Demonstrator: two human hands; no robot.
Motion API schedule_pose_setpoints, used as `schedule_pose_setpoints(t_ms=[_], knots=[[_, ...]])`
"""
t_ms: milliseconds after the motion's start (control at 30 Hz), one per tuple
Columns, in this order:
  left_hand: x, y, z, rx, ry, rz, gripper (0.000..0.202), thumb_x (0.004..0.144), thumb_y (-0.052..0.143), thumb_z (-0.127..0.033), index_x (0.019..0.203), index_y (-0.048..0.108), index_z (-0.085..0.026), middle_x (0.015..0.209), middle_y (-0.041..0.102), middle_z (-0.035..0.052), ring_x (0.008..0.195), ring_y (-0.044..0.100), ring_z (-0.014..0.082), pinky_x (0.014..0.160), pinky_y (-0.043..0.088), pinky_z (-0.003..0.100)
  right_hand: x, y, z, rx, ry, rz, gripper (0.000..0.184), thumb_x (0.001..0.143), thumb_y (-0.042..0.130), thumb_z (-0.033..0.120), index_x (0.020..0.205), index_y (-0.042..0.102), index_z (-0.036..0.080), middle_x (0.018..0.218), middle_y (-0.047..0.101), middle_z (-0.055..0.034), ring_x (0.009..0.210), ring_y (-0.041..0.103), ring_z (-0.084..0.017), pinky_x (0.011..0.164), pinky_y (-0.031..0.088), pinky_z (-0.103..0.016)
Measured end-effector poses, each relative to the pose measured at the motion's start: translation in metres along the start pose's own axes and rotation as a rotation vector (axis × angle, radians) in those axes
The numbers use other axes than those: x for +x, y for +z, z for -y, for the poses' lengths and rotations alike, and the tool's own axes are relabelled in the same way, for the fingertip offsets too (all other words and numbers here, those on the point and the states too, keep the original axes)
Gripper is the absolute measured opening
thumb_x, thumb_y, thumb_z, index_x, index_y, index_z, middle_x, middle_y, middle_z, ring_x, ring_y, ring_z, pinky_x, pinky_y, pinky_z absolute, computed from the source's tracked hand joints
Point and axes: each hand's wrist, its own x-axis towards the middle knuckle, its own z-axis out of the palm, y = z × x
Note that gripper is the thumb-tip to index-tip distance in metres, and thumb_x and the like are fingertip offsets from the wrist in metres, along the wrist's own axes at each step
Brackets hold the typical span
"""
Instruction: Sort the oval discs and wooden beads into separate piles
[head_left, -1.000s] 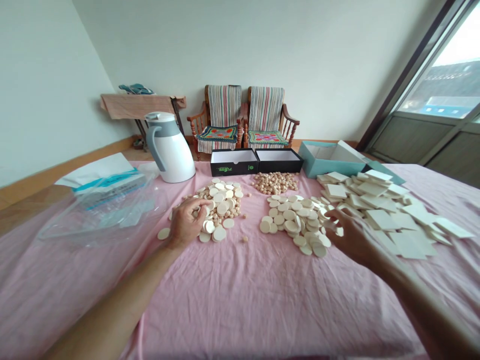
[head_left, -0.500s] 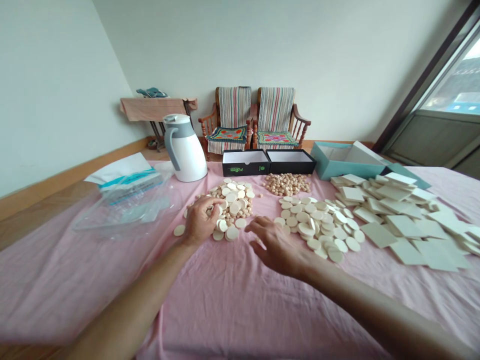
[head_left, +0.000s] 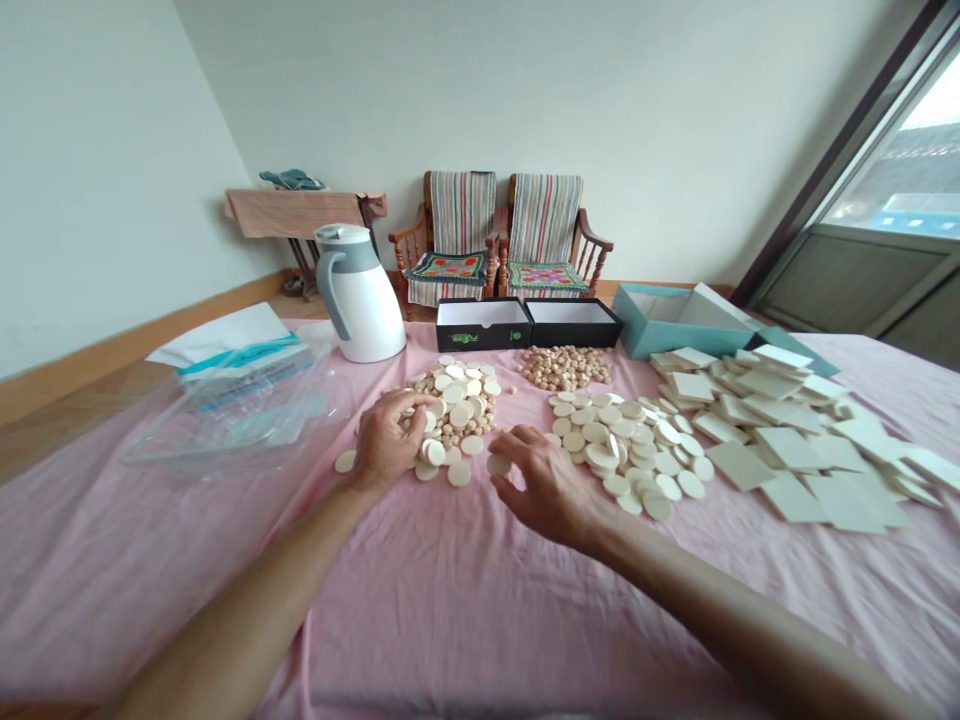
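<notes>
My left hand [head_left: 386, 440] rests curled on the near-left edge of a mixed pile of pale discs and small wooden beads [head_left: 457, 400], fingers closed around a few discs. My right hand [head_left: 544, 485] sits on the pink cloth between this pile and a second pile of pale discs [head_left: 626, 445]. Its thumb and fingers pinch one pale disc [head_left: 497, 465]. Loose discs lie near my left wrist.
A heap of wooden beads [head_left: 564, 367], two black open boxes [head_left: 480, 322], a teal box [head_left: 660, 318] and a spread of pale square tiles [head_left: 787, 430] lie beyond. A white jug [head_left: 360, 295] and clear plastic bags [head_left: 232, 410] stand left. Two chairs stand by the wall.
My right hand left the disc pile on the right, crossed to the middle and now pinches one disc beside the left pile. My left hand stayed on the mixed pile.
</notes>
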Motion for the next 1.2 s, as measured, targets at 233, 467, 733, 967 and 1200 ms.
schedule_pose_setpoints(t_ms=[233,467,733,967,1200], knots=[[0.0,0.003,0.002,-0.014,0.008,0.019,0.022,0.082,0.047,-0.02,0.088,0.069,-0.018,0.092,0.071,0.0031,0.091,0.065,0.018,0.088,0.049,0.028,-0.052,-0.071,-0.045,-0.188,0.098,0.042,0.018,0.078,0.053,0.014,0.094,0.06,0.018,0.09,0.06,-0.0069,0.082,0.054,-0.019,0.071,0.041,-0.03],[0.0,0.004,0.003,-0.008,0.0,0.024,0.022,0.082,0.048,-0.019,0.089,0.069,-0.018,0.094,0.071,0.0031,0.092,0.064,0.0177,0.088,0.048,0.028,-0.075,-0.08,-0.068,-0.437,0.266,0.076,0.019,0.079,0.05,0.014,0.095,0.059,0.015,0.089,0.058,-0.0105,0.083,0.055,-0.022,0.072,0.04,-0.032],[-0.001,0.003,0.001,-0.004,0.024,0.012,0.021,0.081,0.049,-0.018,0.089,0.069,-0.018,0.093,0.07,0.0029,0.092,0.064,0.018,0.087,0.048,0.028,-0.036,-0.06,-0.042,-0.296,0.182,-0.069,0.013,0.083,0.048,0.015,0.088,0.06,0.017,0.086,0.059,-0.0066,0.073,0.055,-0.016,0.065,0.037,-0.027],[-0.002,0.002,0.001,0.004,0.061,0.016,0.022,0.082,0.048,-0.016,0.089,0.068,-0.017,0.093,0.07,0.004,0.092,0.063,0.0179,0.086,0.048,0.029,0.012,-0.008,-0.001,-0.095,-0.028,0.139,0.014,0.083,0.052,0.014,0.096,0.059,0.015,0.094,0.06,-0.0082,0.086,0.057,-0.018,0.073,0.042,-0.027],[-0.001,0.0,0.0,0.014,0.062,0.014,0.022,0.082,0.047,-0.016,0.088,0.068,-0.018,0.091,0.07,0.0041,0.091,0.063,0.0181,0.086,0.047,0.03,0.046,0.027,0.012,-0.32,-0.048,0.215,0.026,0.078,0.049,0.004,0.1,0.056,0.015,0.098,0.06,-0.0122,0.095,0.052,-0.023,0.075,0.042,-0.032]])
